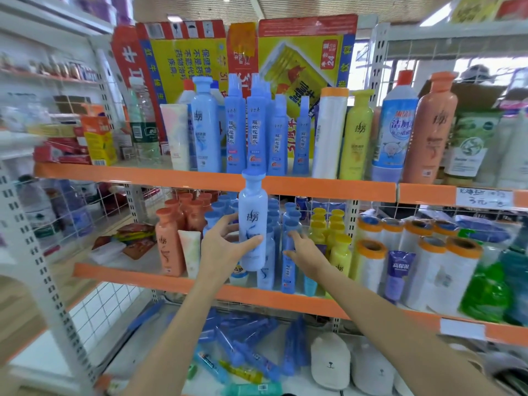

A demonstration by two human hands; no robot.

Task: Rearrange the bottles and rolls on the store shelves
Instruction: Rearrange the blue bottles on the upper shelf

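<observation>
At the centre of the frame, the left hand [225, 247] grips a light blue bottle [253, 221] around its lower half, thumb across the front and fingers curled behind. That bottle is upright and held in front of the orange edge of the upper shelf [328, 188], its cap overlapping the edge.

Just right of it, the right hand [305, 254] reaches into the middle shelf [177, 280] with fingers extended and loosely spread, the fingertips touching the slim blue bottles [289, 264] clustered there; it has hold of nothing that can be seen.

Left of centre on the middle shelf stand salmon bottles [169, 244] and a white tube [191, 251]; right of the blue cluster are yellow bottles [340, 250], then white rolls with orange ends [371, 264] toward the right of the frame.

Along the upper shelf, left to right, stand tall blue bottles [251, 130], 1 white roll [330, 132], 1 yellow bottle [357, 135] and 1 salmon bottle [433, 130]. Behind them leans red and yellow cardboard packaging [300, 50].
</observation>
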